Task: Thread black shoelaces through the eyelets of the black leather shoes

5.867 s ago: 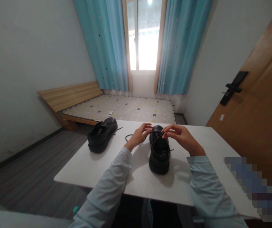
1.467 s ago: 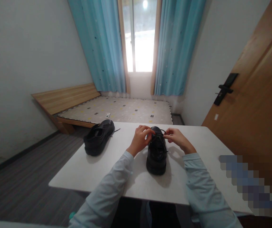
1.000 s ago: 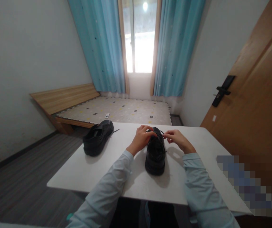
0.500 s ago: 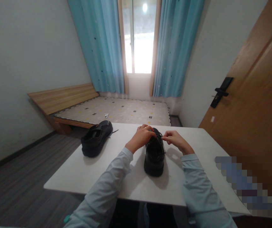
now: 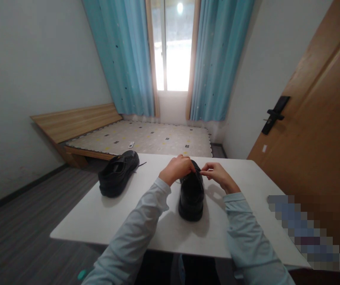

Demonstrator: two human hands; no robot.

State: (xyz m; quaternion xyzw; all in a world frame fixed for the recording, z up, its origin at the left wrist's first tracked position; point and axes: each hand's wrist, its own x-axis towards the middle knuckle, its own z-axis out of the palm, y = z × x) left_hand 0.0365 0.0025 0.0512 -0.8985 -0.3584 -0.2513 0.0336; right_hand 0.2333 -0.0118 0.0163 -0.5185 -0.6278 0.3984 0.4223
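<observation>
A black lace-up shoe [image 5: 191, 202] stands upright on the white table [image 5: 146, 186], its heel toward me. My left hand [image 5: 179, 168] reaches over the shoe's left side, fingers bent down onto the lacing near the tongue. What its fingertips pinch, if anything, is hidden. On the shoe's right side my right hand [image 5: 215, 174] is closed in a pinch at the lacing, apparently on the shoelace, which is thin and dark here. The second black shoe [image 5: 118, 174] stands apart at the table's left, a loose lace end trailing to its right.
Beyond the table is a bed [image 5: 146, 136] with a patterned mattress and a small white object [image 5: 131, 145] on it. A wooden door [image 5: 312, 118] with a black handle is at the right. A blurred-out patch [image 5: 303, 229] covers something at the table's right edge.
My left hand has shifted slightly right and down over the lacing. My right hand keeps its pinch beside the shoe. The view has moved a little.
</observation>
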